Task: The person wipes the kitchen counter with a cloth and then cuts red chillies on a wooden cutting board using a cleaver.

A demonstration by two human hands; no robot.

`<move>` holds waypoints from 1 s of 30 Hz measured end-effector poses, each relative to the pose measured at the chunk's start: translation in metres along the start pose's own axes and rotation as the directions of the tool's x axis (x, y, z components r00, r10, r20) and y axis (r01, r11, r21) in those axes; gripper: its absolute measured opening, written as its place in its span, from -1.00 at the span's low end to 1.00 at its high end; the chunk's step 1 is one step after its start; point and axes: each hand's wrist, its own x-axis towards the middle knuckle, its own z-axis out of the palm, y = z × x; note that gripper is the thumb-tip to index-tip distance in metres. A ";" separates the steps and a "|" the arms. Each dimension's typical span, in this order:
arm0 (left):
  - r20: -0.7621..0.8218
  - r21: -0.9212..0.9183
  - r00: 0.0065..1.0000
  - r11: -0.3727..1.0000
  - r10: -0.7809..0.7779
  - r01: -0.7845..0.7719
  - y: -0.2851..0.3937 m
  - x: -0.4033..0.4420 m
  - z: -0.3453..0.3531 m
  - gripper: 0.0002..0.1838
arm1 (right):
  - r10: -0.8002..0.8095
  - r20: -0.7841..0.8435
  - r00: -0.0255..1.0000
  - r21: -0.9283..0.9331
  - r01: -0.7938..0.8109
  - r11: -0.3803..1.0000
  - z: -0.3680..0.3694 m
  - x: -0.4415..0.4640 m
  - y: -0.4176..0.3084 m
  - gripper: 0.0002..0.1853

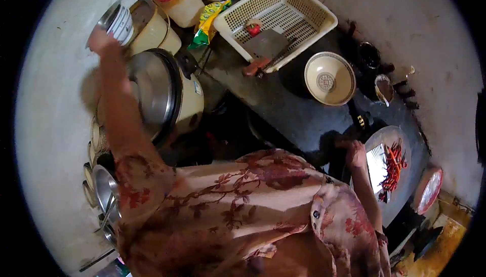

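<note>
My left hand is raised at the upper left, against a stack of bowls; blur hides its fingers and whether they grip the rim. My right hand hangs at the left edge of a round cutting board, fingers loosely bent and apart, with nothing visible in them. On the board, red chillies lie beside a bright, flat, blade-like thing. Above my right hand, a cream bowl with a patterned rim sits on the dark counter.
A plastic basket holds a cleaver and something red. A large lidded cooker stands below my left hand. Nearby are a red-lidded jar, a yellow-green packet and tubs. Dark jars line the right wall.
</note>
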 end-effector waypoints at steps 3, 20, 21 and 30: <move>0.191 -0.394 0.950 0.906 0.247 -0.156 0.141 -0.079 -0.013 -0.55 | -0.070 -0.013 0.997 0.106 0.071 0.992 -0.022 0.011 -0.026 -0.74; 0.573 -0.385 0.457 0.716 0.680 -0.582 0.335 -0.231 0.054 -0.70 | 0.041 0.136 0.990 0.457 -0.099 0.884 -0.019 0.015 -0.021 -0.61; 0.622 -0.473 0.467 0.777 0.628 -0.415 0.332 -0.223 0.046 -0.68 | 0.018 0.078 0.997 0.361 -0.045 0.932 -0.015 0.012 -0.021 -0.62; 0.687 -0.041 0.426 -0.554 0.588 0.831 0.183 -0.255 0.025 -0.65 | -0.067 -0.023 0.997 0.225 0.071 0.972 0.000 0.009 -0.010 -0.58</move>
